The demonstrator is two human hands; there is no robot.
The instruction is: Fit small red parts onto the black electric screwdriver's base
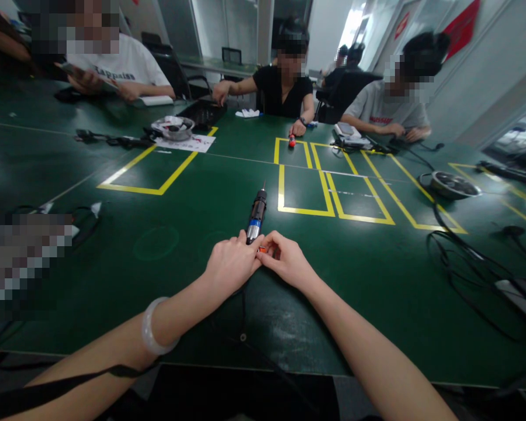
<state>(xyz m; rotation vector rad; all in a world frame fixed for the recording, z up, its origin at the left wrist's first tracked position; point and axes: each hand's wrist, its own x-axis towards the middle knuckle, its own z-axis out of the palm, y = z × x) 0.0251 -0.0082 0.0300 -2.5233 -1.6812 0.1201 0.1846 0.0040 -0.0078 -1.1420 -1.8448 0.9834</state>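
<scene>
We record the power screwdriver [257, 213] at the near middle of the green table [193, 216], bit pointing away, our left hand [231, 263] closed round its rear, our right hand [290, 257] pinching a small orange piece [262, 249] beside it, yellow tape outlines [307, 211] beyond.

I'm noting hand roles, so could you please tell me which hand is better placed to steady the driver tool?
Probably the left hand: it wraps the near end of the driver tool, while the right hand has its fingertips at a small orange part.
</scene>
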